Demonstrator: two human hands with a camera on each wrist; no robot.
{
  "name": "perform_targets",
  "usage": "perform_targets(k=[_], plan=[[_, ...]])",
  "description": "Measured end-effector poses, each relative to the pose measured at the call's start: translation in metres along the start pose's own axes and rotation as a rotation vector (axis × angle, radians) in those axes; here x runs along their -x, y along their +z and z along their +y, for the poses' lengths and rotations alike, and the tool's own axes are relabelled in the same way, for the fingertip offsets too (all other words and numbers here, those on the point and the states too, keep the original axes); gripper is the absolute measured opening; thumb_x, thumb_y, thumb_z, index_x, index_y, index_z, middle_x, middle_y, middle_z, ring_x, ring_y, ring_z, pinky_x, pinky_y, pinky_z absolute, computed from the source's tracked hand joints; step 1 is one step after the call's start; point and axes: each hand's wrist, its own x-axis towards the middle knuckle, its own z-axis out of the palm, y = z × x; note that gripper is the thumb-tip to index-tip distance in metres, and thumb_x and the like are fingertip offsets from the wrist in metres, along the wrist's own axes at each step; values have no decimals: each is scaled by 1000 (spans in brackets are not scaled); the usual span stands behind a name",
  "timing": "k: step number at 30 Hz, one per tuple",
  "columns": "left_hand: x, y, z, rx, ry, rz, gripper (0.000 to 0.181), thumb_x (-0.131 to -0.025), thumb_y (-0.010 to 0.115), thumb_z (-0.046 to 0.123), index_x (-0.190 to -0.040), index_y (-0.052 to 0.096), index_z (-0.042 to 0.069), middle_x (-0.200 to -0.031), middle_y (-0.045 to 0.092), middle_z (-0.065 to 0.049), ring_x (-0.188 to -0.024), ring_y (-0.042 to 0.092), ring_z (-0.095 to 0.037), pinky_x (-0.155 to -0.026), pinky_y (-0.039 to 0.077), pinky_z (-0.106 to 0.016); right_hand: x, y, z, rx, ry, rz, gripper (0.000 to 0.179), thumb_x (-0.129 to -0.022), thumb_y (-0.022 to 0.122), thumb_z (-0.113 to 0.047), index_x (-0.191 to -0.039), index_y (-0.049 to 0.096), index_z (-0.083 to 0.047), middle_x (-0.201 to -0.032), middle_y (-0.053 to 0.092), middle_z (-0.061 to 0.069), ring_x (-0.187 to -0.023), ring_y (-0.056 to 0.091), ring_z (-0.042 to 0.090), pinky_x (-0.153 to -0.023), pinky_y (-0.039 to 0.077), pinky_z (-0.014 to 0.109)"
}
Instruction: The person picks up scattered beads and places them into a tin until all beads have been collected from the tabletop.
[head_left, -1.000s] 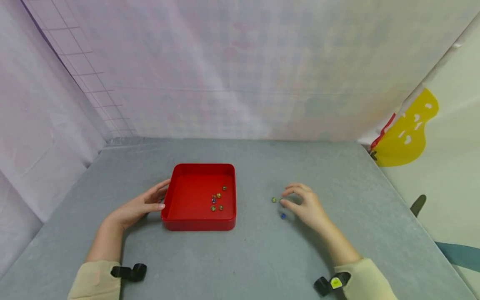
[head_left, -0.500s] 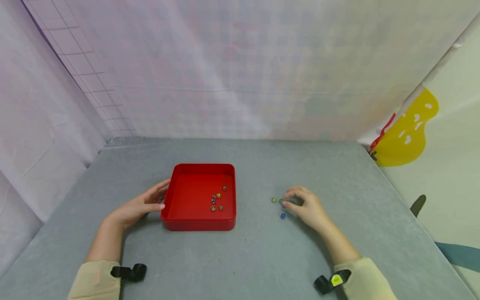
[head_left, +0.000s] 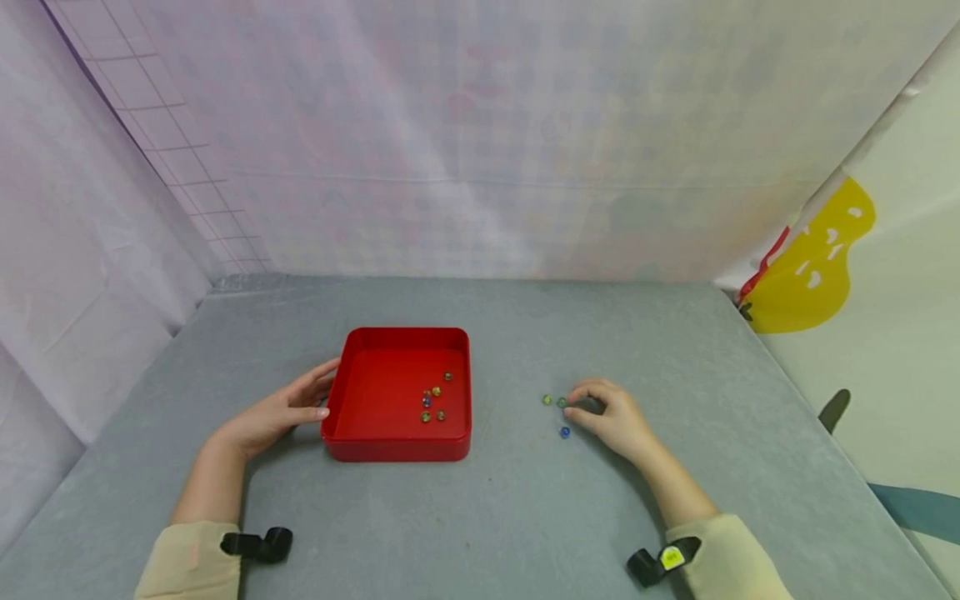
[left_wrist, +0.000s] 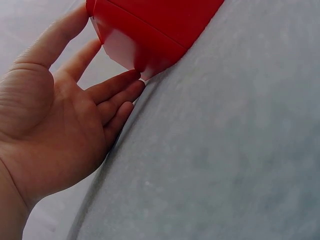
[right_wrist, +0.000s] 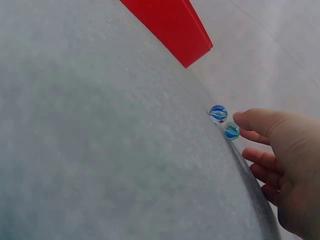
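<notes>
My left hand [head_left: 272, 417] steadies the left side of a square red tray [head_left: 397, 450], thumb and fingertips spread against its outer wall. In the left wrist view those fingers are mostly straight. My right hand [head_left: 618, 423] is low over the grey tabletop right of the tray, thumb and index finger curved with a gap between them. Right at their tips sits a green marble [head_left: 562, 402]. A yellow-green marble [head_left: 547, 400] lies just left of it, a blue marble [head_left: 565, 432] nearer me. The right wrist view has a blue-striped glass marble [right_wrist: 218, 113] close by the thumb.
Several glass marbles [head_left: 426, 416] lie in the right half of the tray. The grey tabletop [head_left: 480, 533] spreads around it and meets a pale hanging sheet [head_left: 480, 150] at the back. A yellow printed shape [head_left: 810, 267] shows on the right-hand sheet.
My right hand has drawn slightly back and down, uncovering the green marble at its fingertips. A bluish spot by the thumb half a second ago is now hidden. The left hand and tray stay put.
</notes>
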Motion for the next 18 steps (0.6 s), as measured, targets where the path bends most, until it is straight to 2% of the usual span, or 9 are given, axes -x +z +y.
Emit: perform_targets(k=[18], plan=[[0, -1, -2, 5, 0, -1, 73, -95, 59, 17, -154, 16, 16, -156, 14, -18, -140, 13, -40, -104, 22, -62, 0, 1, 2, 28, -8, -10, 13, -80, 79, -14, -89, 70, -10, -109, 64, 10, -110, 53, 34, -97, 35, 52]])
